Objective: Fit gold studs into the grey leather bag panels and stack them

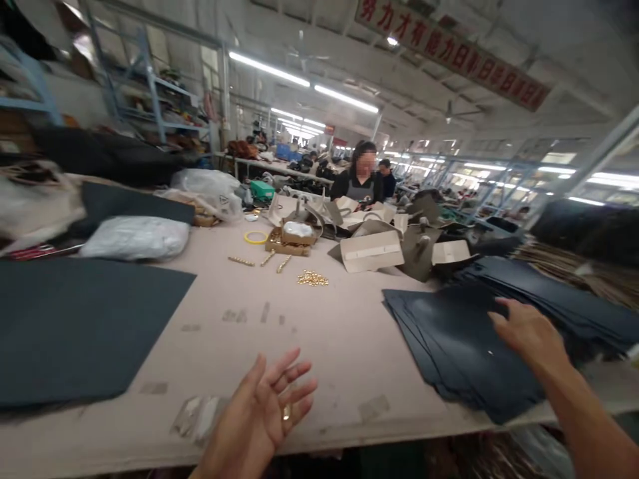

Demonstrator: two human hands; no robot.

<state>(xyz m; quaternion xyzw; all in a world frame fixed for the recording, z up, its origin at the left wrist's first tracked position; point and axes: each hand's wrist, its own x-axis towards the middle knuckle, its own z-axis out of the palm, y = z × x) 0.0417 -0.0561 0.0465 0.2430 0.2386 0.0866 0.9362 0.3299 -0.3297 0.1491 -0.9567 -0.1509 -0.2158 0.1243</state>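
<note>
My left hand [272, 406] is raised palm up over the front of the pale table [344, 346], fingers spread, a ring on one finger and nothing held. At the right, my right hand [529, 329] is over a stack of dark sheets [444, 339], its fingers reaching across the top sheet; whether it grips an edge is unclear. Another dark sheet [84, 326] lies at the left. Small gold pieces [313, 278] form a pile in the middle, near gold strips [241, 261].
A cardboard box [288, 247], a yellow tape ring [255, 237] and a plastic-wrapped bundle [137, 237] lie farther back. Beige and dark pieces [372, 251] are heaped in front of a person [360, 183] across the table. More dark sheets [554, 286] sit at the right.
</note>
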